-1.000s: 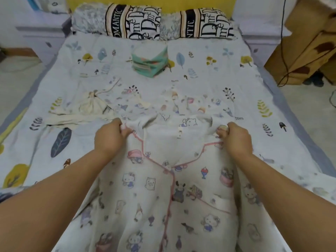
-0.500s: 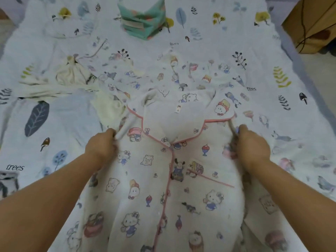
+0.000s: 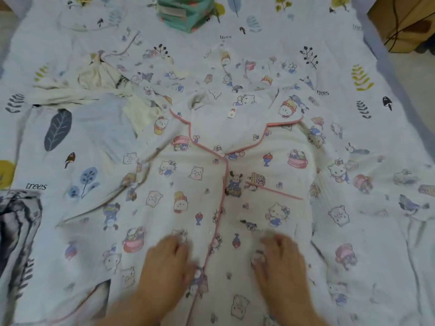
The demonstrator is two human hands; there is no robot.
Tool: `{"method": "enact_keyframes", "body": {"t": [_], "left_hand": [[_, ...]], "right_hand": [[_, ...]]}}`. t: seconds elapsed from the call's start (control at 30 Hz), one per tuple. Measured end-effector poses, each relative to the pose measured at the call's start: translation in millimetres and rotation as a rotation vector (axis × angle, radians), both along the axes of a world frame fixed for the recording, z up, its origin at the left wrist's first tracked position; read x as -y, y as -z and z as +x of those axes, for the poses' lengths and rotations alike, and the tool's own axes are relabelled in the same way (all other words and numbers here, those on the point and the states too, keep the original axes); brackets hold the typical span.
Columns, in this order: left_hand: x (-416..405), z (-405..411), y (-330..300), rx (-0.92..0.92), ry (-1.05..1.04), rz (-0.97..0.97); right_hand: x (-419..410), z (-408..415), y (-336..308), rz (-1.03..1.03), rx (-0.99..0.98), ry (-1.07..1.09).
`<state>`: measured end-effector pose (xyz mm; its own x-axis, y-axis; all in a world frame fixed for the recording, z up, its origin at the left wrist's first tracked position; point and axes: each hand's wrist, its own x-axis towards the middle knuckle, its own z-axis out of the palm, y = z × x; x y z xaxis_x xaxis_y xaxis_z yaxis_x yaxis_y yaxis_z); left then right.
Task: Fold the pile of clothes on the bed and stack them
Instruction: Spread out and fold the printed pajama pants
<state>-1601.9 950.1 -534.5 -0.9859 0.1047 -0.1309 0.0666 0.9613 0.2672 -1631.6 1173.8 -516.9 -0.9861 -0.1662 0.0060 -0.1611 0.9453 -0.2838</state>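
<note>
A white pyjama shirt (image 3: 235, 189) with cartoon prints and pink piping lies spread face up on the bed, collar away from me. My left hand (image 3: 168, 262) and my right hand (image 3: 277, 260) lie flat on its lower front, one on each side of the button line, fingers spread and blurred by motion. Beyond the collar lies a second garment of the same print (image 3: 211, 71). A crumpled cream garment (image 3: 98, 76) sits to the far left. A folded teal bundle (image 3: 186, 12) stands at the top of the bed.
The bed sheet (image 3: 58, 142) is pale with leaf and tree prints. A dark grey patterned cloth (image 3: 16, 231) lies at the left edge. A brown wooden piece of furniture (image 3: 404, 22) with a black cable stands off the bed at top right.
Both hands have let go of the shirt's shoulders and slid down toward me onto its lower front. The shirt now lies flatter. The view has tilted further down.
</note>
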Motion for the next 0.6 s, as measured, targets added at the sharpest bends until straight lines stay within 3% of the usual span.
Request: {"method": "enact_keyframes", "body": {"t": [0.1,0.2,0.37,0.43,0.53,0.6], "left_hand": [[-15.5,51.8,3.3,0.307,-0.028,-0.116],[-21.0,72.4,6.8,0.328,-0.032,-0.146],[-42.0,75.5,-3.5,0.209,0.007,0.019],[-59.2,80.5,-12.6,0.187,0.13,0.074],[-68.0,89.2,-11.0,0.408,0.151,0.132],[-50.0,91.5,-14.1,0.354,0.033,0.15]], "right_hand": [[12.9,57.7,15.6,0.065,0.225,-0.083],[17.8,95.6,26.9,0.148,0.466,-0.106],[9.1,114.0,43.3,0.222,0.341,-0.275],[5.8,118.5,40.2,0.174,0.289,-0.252],[-11.2,121.6,23.8,0.073,0.262,-0.151],[-29.6,119.6,14.2,-0.002,0.19,0.045]]}}
